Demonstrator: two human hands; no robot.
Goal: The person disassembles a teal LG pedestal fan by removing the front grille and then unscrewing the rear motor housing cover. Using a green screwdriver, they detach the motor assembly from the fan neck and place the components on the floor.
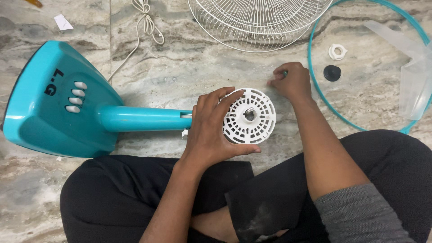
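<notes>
**Left grip on the fan's motor housing, parts spread across the floor**

The left hand (208,130) is curled around the round white slotted plastic motor housing (249,116), fingers over its top edge and thumb under its lower edge, a firm hold. That housing sits at the end of the teal plastic fan stem (141,118), which runs left to the teal wedge-shaped fan base with white push buttons (54,103), lying on its side on the marble floor (189,67). A white power cord (145,22) trails off above it.

The right hand (292,81) rests on the floor, fingers pinched closed on something small and greenish; what it is I cannot tell.

Judging by the layout, the fan is well stripped down: the white wire guard (258,20), the teal plastic guard ring (315,85) and the clear plastic blade (416,76) all lie detached.

No true container shows; inside the ring lie a white plastic locking nut (337,51) and a black round cap (332,73).
</notes>
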